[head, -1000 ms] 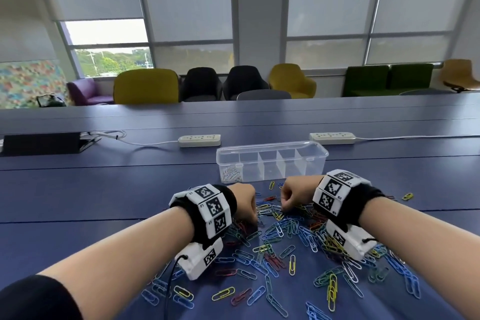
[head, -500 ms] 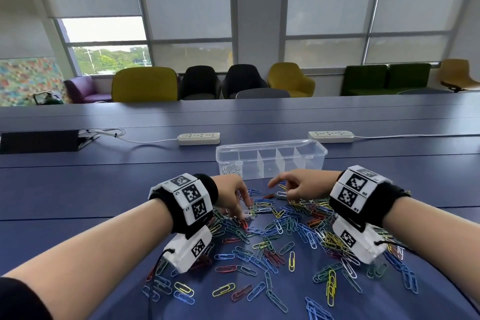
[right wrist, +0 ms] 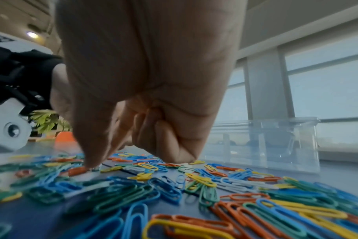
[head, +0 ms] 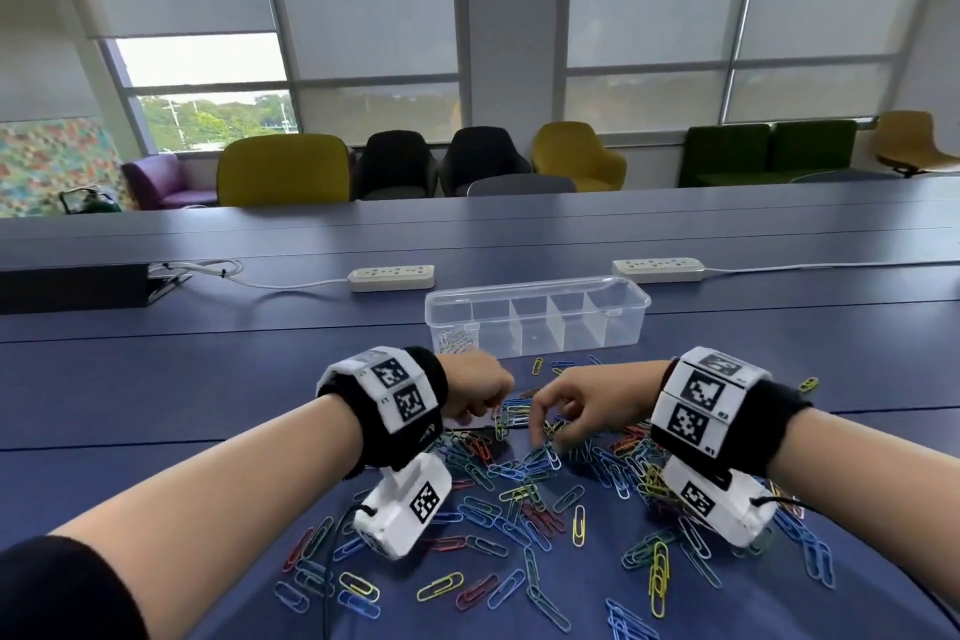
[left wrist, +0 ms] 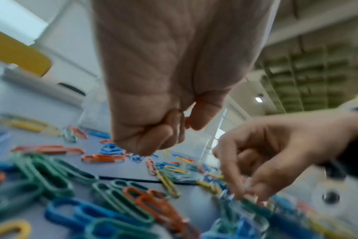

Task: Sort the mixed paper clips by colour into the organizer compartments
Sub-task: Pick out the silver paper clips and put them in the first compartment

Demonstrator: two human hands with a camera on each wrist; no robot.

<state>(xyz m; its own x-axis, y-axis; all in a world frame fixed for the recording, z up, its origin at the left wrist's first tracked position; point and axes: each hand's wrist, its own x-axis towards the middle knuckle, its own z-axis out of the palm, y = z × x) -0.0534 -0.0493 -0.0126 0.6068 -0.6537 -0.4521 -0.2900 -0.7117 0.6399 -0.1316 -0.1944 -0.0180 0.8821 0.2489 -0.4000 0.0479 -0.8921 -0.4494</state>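
On the near part of the blue desk point(head: 156, 379) lies a wide scatter of paper clips point(head: 519, 494) in blue, green, yellow, orange-red and white, spread from close to the near edge up towards the middle of the desk. Just beyond the scatter stands the clear organizer point(head: 537, 322), long side facing the person, with its compartments in a row; the leftmost compartment holds a small heap of white clips point(head: 454, 340), and the other compartments look bare. Both hands hover over the far part of the scatter, near each other but apart. The left hand point(head: 480, 392) is curled into a fist with the thumb pressed against the bent fingers; whether anything sits inside that fist cannot be told from either view. The right hand point(head: 582, 405) reaches down with its fingertips point(left wrist: 249, 196) drawn together on the clips below, pinching at something pale, though blur hides exactly which clip. Each forearm wears a black band with white marker blocks. Farther back, towards the far edge, two white power strips point(head: 392, 277) lie on the desk with their cords running off to the sides, and a black box point(head: 72, 286) sits at the left edge
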